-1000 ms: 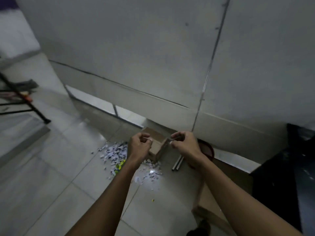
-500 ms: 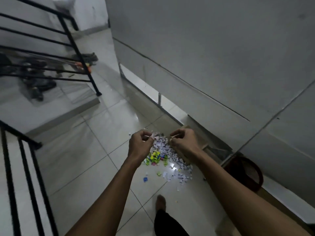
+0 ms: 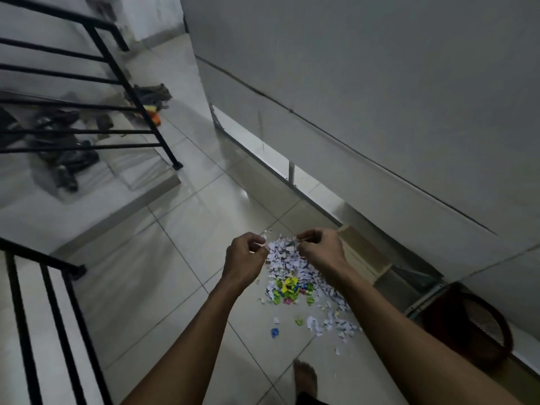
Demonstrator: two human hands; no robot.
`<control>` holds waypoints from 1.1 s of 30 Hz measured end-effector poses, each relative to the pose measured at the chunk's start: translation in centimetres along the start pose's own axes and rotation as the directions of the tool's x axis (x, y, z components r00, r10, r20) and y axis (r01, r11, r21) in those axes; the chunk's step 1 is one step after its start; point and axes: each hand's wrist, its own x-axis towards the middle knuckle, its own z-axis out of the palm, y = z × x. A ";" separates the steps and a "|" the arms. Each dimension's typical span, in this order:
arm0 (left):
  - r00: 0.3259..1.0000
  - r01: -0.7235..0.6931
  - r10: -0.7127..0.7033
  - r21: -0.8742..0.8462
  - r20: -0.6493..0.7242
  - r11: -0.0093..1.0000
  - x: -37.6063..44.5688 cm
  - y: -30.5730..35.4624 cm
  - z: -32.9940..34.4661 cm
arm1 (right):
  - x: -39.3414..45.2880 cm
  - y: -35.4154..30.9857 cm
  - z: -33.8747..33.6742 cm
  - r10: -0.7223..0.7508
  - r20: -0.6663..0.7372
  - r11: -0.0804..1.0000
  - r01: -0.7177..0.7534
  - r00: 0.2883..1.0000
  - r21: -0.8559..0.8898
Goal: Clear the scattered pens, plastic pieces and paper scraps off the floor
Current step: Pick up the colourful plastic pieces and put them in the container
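- The left hand (image 3: 247,256) is held out at arm's length above the floor, back of the hand up, forearm running in from the lower left. Its fingers are curled in, and the fingertips seem to pinch a small pale sliver; what it is cannot be told.
- The right hand (image 3: 320,249) is raised level with the left, a small gap between them, forearm coming from the lower right. Its fingers are curled too, thumb and forefinger nipped on something thin and pale that is too small to identify.
- The paper scraps (image 3: 295,263) lie in a loose heap on the tiled floor (image 3: 181,258), below and between the hands, white and lilac, trailing off to the right.
- The plastic pieces (image 3: 289,289) sit in the heap's nearer part: yellow, green, pink, with one blue bit apart.
- A wooden box (image 3: 365,252) stands against the wall just right of the heap.
- A dark red basket (image 3: 473,325) lies further right.
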 end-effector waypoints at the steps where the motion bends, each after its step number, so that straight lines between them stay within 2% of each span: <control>1: 1.000 0.005 -0.005 0.006 0.014 1.000 0.9 0.1 0.0 | 0.7 -0.2 0.2 0.011 -0.001 1.000 -0.011 1.000 -0.003; 6: 0.996 0.005 -0.007 0.022 0.090 1.000 5.6 0.7 0.2 | 4.0 -0.9 0.9 0.046 -0.050 0.999 -0.047 0.998 -0.009; 14: 0.944 -0.119 0.087 0.082 0.318 0.990 14.2 1.5 -0.1 | 7.5 -1.6 4.1 0.140 -0.249 0.988 -0.118 0.958 0.102; 17: 0.898 -0.183 0.124 0.102 0.421 0.978 16.5 1.4 -0.1 | 7.9 -1.4 5.7 0.205 -0.361 0.972 -0.146 0.910 0.183; 24: 0.735 -0.312 0.143 0.144 0.663 0.939 20.3 -1.3 -0.8 | 7.6 -0.4 11.0 0.358 -0.525 0.925 -0.216 0.772 0.314; 27: 0.678 -0.320 0.101 0.168 0.728 0.932 20.8 -3.8 -0.7 | 7.4 1.4 13.3 0.428 -0.538 0.896 -0.267 0.726 0.354; 33: 0.630 -0.327 0.041 0.217 0.775 0.920 21.1 -8.7 0.7 | 7.7 5.8 16.3 0.494 -0.512 0.866 -0.349 0.703 0.357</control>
